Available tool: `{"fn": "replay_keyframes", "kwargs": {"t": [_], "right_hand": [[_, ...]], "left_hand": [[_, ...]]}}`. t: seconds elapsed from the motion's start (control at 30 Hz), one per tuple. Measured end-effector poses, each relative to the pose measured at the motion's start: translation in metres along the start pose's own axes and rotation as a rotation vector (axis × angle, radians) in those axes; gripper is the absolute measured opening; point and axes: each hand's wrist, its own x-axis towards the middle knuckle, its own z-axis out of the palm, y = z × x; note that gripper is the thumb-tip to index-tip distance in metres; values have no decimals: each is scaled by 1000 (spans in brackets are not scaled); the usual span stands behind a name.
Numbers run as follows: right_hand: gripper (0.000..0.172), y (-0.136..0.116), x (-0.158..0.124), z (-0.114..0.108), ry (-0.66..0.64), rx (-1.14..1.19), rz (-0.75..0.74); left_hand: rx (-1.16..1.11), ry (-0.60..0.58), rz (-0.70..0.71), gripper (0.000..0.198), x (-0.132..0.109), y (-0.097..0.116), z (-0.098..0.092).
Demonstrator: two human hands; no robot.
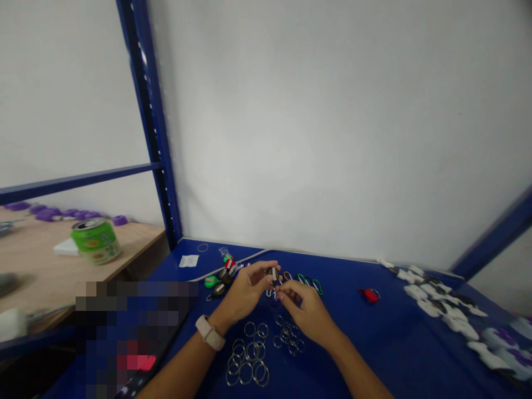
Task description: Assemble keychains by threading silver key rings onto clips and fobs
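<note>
My left hand (249,285) is closed around a small black keychain piece with a pale strip (273,273), held just above the blue tabletop. At its lower end, the thumb and forefinger of my right hand (303,305) are pinched together; whatever tiny part sits between them is too small to make out. White hook-like bits (270,293) lie beneath the fingers. Just beyond my right hand are several coloured carabiners (310,282). Nearer to me lie large metal split rings (247,354) and a cluster of smaller split rings (288,335).
Left of my hands is a pile of green, red and black keychain pieces (222,282), near a white paper slip (189,261). A red piece with a ring (369,295) lies to the right. White objects (440,305) line the right side. A green can (95,241) stands on the wooden table.
</note>
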Motion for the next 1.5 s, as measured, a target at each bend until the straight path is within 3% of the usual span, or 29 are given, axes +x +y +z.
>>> {"fn": "replay_keyframes", "kwargs": {"t": [0.2,0.33,0.47,0.6,0.7,0.93,1.13,1.3,1.5], "right_hand": [[28,0,2,-9,77,57,50],[32,3,1,-13,83,130,78],[33,0,1,-13,62,182,83],[32,-4,1,-13,27,219,78],[31,-7,1,-14,-10,247,76],[31,-11,-1,-21,-15,145,23],[29,-9,0,-16,-53,60,20],[31,-5,0,-11,-44,53,72],[35,-9,0,-16,5,52,12]], "left_hand": [[-18,31,-47,41,2,-5,-3],[9,-98,-151,34,-1,-3,-1],[75,-236,-165,27,-4,-2,3],[202,-299,-176,21,-6,-1,5],[223,-316,-210,31,-6,0,4],[250,-204,-139,25,-5,5,3],[571,-91,76,5,-7,9,7],[675,-86,242,6,-8,9,9],[676,66,256,7,-6,10,6]]}}
